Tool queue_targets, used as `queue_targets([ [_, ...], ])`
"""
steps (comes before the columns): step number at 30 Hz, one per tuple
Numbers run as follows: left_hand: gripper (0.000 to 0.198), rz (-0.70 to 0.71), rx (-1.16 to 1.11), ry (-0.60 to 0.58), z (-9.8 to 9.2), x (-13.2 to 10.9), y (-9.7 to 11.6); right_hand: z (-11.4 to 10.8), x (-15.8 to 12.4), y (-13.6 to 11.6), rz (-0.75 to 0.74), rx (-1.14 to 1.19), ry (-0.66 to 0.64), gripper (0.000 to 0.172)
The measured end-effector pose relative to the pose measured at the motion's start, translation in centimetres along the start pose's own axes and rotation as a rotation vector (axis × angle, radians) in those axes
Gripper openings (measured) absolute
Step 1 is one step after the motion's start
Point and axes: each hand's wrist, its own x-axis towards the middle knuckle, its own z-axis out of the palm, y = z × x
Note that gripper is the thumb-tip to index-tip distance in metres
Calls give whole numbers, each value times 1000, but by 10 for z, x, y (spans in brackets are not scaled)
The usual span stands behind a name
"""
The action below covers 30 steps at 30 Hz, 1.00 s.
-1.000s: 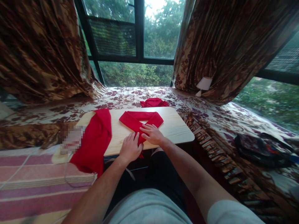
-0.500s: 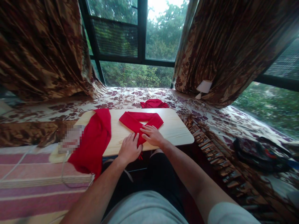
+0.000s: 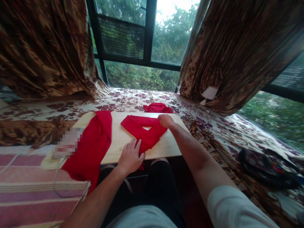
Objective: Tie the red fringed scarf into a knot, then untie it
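A red scarf (image 3: pixel 152 136) lies folded on a pale wooden board (image 3: pixel 116 134), its two ends crossing toward me around a small triangular gap. Near the board's front edge, my left hand (image 3: pixel 130 155) rests on the left side of the crossed part, fingers stretched out, with a bit of red fringe just below it. At the scarf's far right corner my right hand (image 3: pixel 166 121) is closed, pinching the fold; its fingertips are partly hidden. A second red cloth (image 3: pixel 93 148) drapes over the board's left side, apart from my hands.
Behind the board sits a crumpled red cloth (image 3: pixel 158 107) on a floral cover (image 3: pixel 128 98). A small white lamp (image 3: pixel 210 92) stands back right, and a dark bag (image 3: pixel 266 167) lies at far right. Striped bedding (image 3: pixel 30 190) and a cable are at left.
My right hand has left the crossed part and moved away from me to the far right corner of the scarf, taking hold there. My left hand stays on the crossed part.
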Motion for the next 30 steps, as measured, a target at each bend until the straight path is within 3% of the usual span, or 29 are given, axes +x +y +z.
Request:
queue_targets([
  [7,66,-10,-16,2,-2,-1,1,-18,9,-9,-160,-231,-277,37],
  [17,65,-10,-47,16,-1,-1,1,-26,14,-13,-191,-299,-357,37],
  [25,65,-8,-52,32,-2,-2,0,-24,21,-13,-204,-273,-339,32],
  [30,65,-6,-38,31,-2,-2,1,-28,26,-14,-228,-378,-403,30],
])
